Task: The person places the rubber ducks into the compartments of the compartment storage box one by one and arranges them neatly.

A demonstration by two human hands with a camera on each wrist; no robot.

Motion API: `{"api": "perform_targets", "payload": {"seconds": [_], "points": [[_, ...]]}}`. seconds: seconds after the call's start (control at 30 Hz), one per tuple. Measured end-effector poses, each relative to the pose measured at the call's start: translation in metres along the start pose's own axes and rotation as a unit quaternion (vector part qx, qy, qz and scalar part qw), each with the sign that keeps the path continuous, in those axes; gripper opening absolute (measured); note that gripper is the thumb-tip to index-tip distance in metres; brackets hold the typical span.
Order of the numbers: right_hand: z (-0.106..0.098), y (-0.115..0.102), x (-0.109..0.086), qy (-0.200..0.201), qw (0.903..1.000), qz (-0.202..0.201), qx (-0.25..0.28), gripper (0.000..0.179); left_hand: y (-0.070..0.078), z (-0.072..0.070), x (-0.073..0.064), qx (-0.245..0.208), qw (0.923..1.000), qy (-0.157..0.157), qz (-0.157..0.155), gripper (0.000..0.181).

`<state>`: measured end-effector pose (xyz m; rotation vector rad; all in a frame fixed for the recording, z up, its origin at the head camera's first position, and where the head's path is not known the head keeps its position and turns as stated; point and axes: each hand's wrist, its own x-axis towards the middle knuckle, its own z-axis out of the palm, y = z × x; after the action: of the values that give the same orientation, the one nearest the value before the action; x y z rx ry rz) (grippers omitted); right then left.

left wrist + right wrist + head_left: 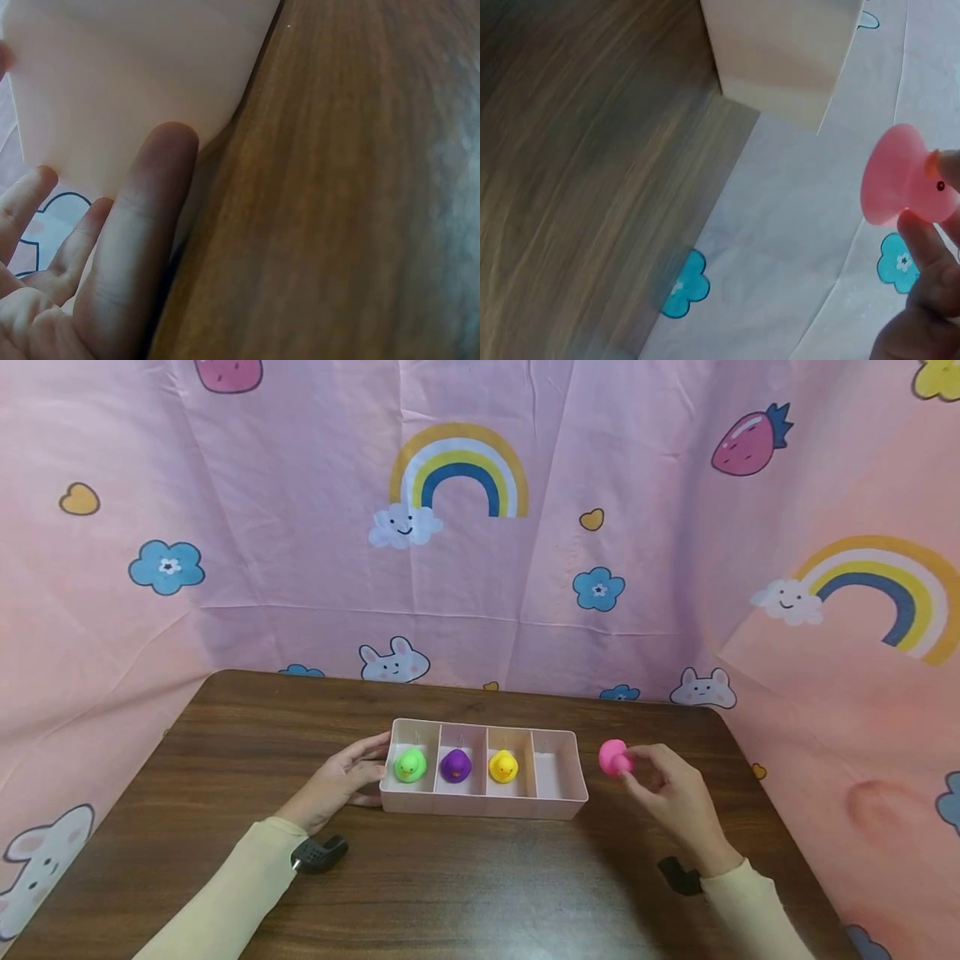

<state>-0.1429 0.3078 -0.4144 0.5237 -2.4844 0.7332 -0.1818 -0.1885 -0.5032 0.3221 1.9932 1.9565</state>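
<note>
Pinched between thumb and fingers of my right hand [675, 793] is a pink rubber duck [611, 757], held off the table just right of the box. The right wrist view shows that duck [897, 180] tipped sideways, its wide base towards the box. My left hand [333, 783] touches the left end of the pale pink divided box [480, 807]; its extended fingers lie against that end wall in the left wrist view. From left to right, the compartments hold a green duck [410, 766], a purple duck [456, 766] and a yellow duck [503, 767]. The rightmost compartment [557, 768] holds nothing.
The box stands on a dark wooden table [465, 885]. A pink cloth [300, 510] printed with rainbows, flowers and rabbits hangs behind the table and along its sides. Each wrist carries a small black device, such as the one [321, 854] on the left.
</note>
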Motion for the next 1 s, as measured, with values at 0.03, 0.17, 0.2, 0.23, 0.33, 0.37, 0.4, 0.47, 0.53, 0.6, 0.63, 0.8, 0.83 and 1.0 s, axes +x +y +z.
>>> {"api": "perform_targets", "payload": {"seconds": [0.03, 0.17, 0.2, 0.23, 0.33, 0.37, 0.4, 0.47, 0.53, 0.6, 0.63, 0.8, 0.83, 1.0], "points": [[0.001, -0.002, 0.001, 0.003, 1.0000, -0.003, 0.004, 0.033, 0.000, 0.000, 0.000, 0.001, 1.0000, -0.002, 0.002, 0.063], [0.005, -0.007, 0.006, 0.011, 0.9996, -0.019, 0.016, 0.032, 0.001, 0.001, 0.001, 0.000, 1.0000, -0.003, 0.006, 0.064], [0.006, -0.008, 0.007, 0.010, 0.9996, -0.021, 0.017, 0.031, 0.001, 0.001, 0.001, 0.000, 1.0000, -0.001, 0.004, 0.064], [0.007, -0.009, 0.008, 0.009, 0.9996, -0.020, 0.017, 0.031, 0.000, 0.000, 0.001, 0.000, 1.0000, 0.000, 0.003, 0.064], [0.010, -0.012, 0.010, 0.001, 0.9998, -0.014, 0.016, 0.030, 0.000, 0.000, 0.001, 0.003, 1.0000, 0.005, -0.004, 0.064], [0.011, -0.013, 0.011, -0.002, 0.9998, -0.012, 0.016, 0.030, 0.000, 0.000, 0.001, 0.003, 1.0000, 0.006, -0.003, 0.064], [0.012, -0.014, 0.012, -0.006, 0.9998, -0.010, 0.016, 0.030, 0.000, 0.000, 0.002, 0.002, 1.0000, 0.006, -0.003, 0.064], [0.014, -0.016, 0.013, -0.008, 0.9997, -0.014, 0.016, 0.030, 0.000, 0.001, 0.002, 0.001, 1.0000, 0.006, -0.003, 0.064], [0.016, -0.017, 0.014, -0.010, 0.9997, -0.018, 0.015, 0.030, 0.000, 0.000, 0.002, 0.001, 1.0000, 0.005, 0.001, 0.064], [0.019, -0.019, 0.015, -0.012, 0.9995, -0.022, 0.017, 0.029, 0.001, 0.000, 0.002, 0.001, 1.0000, 0.005, 0.001, 0.064], [0.021, -0.020, 0.016, -0.014, 0.9994, -0.024, 0.018, 0.029, 0.001, 0.000, 0.002, 0.002, 1.0000, 0.005, 0.002, 0.064], [0.030, -0.025, 0.018, -0.031, 0.9991, -0.026, 0.014, 0.027, 0.002, 0.001, 0.001, 0.005, 1.0000, 0.007, 0.000, 0.064], [0.032, -0.026, 0.019, -0.034, 0.9990, -0.028, 0.010, 0.027, 0.001, 0.001, 0.001, 0.006, 1.0000, 0.007, 0.000, 0.064], [0.039, -0.029, 0.023, -0.053, 0.9978, -0.037, -0.011, 0.024, 0.001, 0.001, 0.000, 0.009, 0.9999, 0.008, 0.001, 0.064]]}}
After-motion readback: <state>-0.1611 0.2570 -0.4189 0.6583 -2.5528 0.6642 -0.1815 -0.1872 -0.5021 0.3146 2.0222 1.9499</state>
